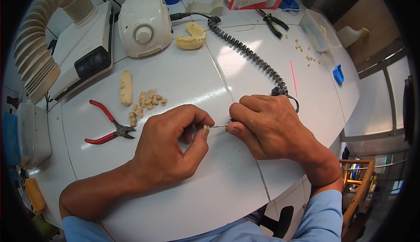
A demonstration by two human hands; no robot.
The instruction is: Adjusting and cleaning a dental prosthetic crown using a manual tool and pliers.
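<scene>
Between the thumb and fingertips of my left hand is a small tooth-coloured dental crown, mostly covered by the fingers. My right hand is wrapped round a dental handpiece, whose body is hidden in the grip. Its thin metal bur points left and meets the crown. A black coiled cord runs down from the white control box to behind the right hand. Left of my left hand lie red-handled cutters, jaws apart. A cluster of loose crowns sits just beyond that hand.
Dental models stand farther back: a long one and a curved one. Pliers, a pink stick, a blue piece and a clear container lie right. A ribbed suction hose arches at left.
</scene>
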